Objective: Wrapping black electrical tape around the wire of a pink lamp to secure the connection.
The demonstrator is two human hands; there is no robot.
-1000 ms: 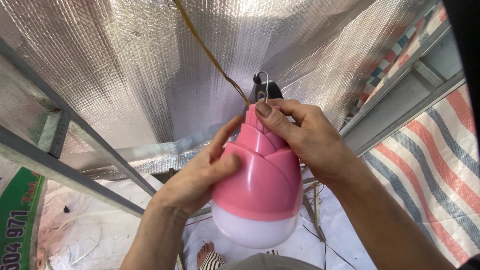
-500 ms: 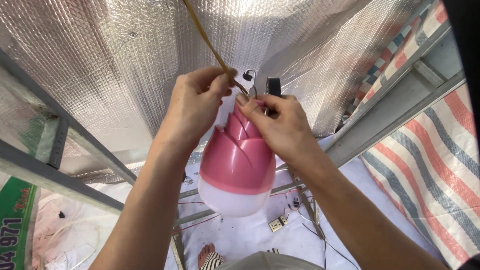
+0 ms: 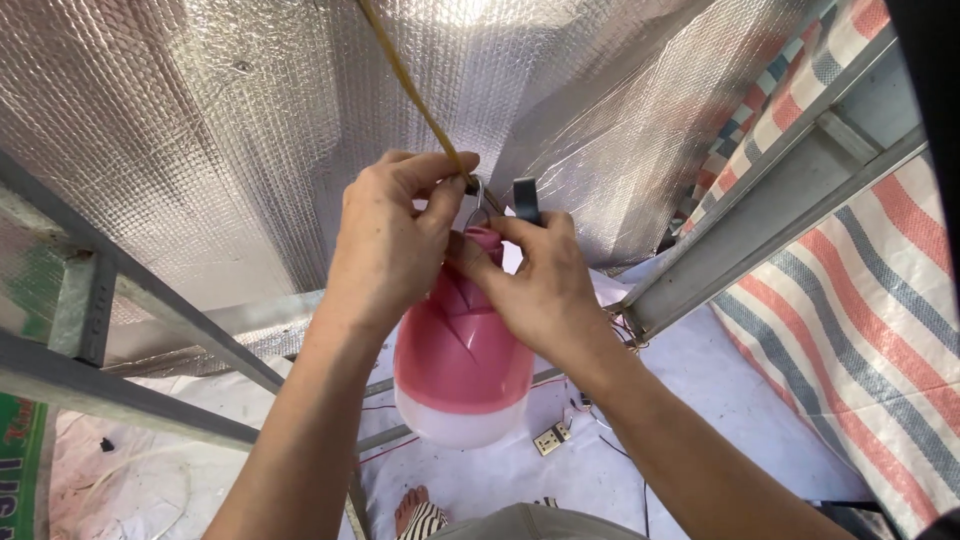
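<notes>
Overhead, one pink lamp (image 3: 460,365) with a white dome at its bottom hangs in the middle of the scene, held up under the silver foil ceiling (image 3: 200,130). One small metal hook (image 3: 474,200) sticks out of its pink top. My left hand (image 3: 390,245) is closed narrow, thumb and forefinger pinching one yellow cord (image 3: 410,85) right at the hook; the cord runs up and left to the top edge. My right hand (image 3: 545,290) grips the lamp's top, fingers curled round it, with one small black piece (image 3: 526,197) showing just above them; what that piece is I cannot tell.

Outward, two grey metal beams show: one (image 3: 120,300) slanting across the left, one (image 3: 780,190) on the right. Far right hangs one striped tarp (image 3: 870,330), red, white and blue. At the left bottom corner is one green sign (image 3: 18,470) with white lettering, cut off by the edge. Far below, on the white floor sheet (image 3: 700,400), lie one small white socket box (image 3: 552,437) and thin red wires (image 3: 385,450).
</notes>
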